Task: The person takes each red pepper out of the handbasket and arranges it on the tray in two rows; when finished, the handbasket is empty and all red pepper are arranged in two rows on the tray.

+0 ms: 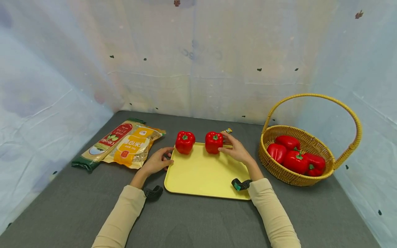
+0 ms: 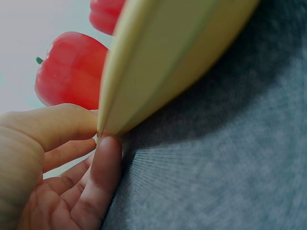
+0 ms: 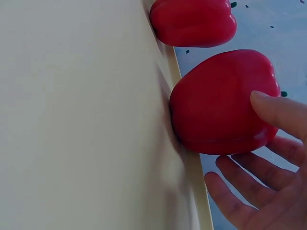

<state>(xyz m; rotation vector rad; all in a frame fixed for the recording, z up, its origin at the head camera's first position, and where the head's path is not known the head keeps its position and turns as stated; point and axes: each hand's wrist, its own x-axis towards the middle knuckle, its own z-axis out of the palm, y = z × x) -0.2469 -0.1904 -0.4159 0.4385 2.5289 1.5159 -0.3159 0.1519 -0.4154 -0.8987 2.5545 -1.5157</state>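
A yellow tray [image 1: 206, 175] lies on the grey tabletop. Two red bell peppers stand at its far edge: a left pepper [image 1: 185, 142] and a right pepper [image 1: 213, 142], stems up. At the tray's left rim, my left hand [image 1: 157, 161] pinches the edge between thumb and fingers; the left wrist view shows the thumb [image 2: 106, 160] against the rim. My right hand [image 1: 234, 148] holds the right pepper from its right side. In the right wrist view the thumb [image 3: 278, 111] lies on its skin, while the lower fingers [image 3: 240, 184] spread loosely below it.
A wicker basket [image 1: 269, 165] with a tall arched handle holds several red bell peppers on the right. At the left lie a green-and-red food packet [image 1: 108, 139] and a yellow food bag [image 1: 131, 148]. A small yellow packet [image 1: 228, 131] lies behind the tray.
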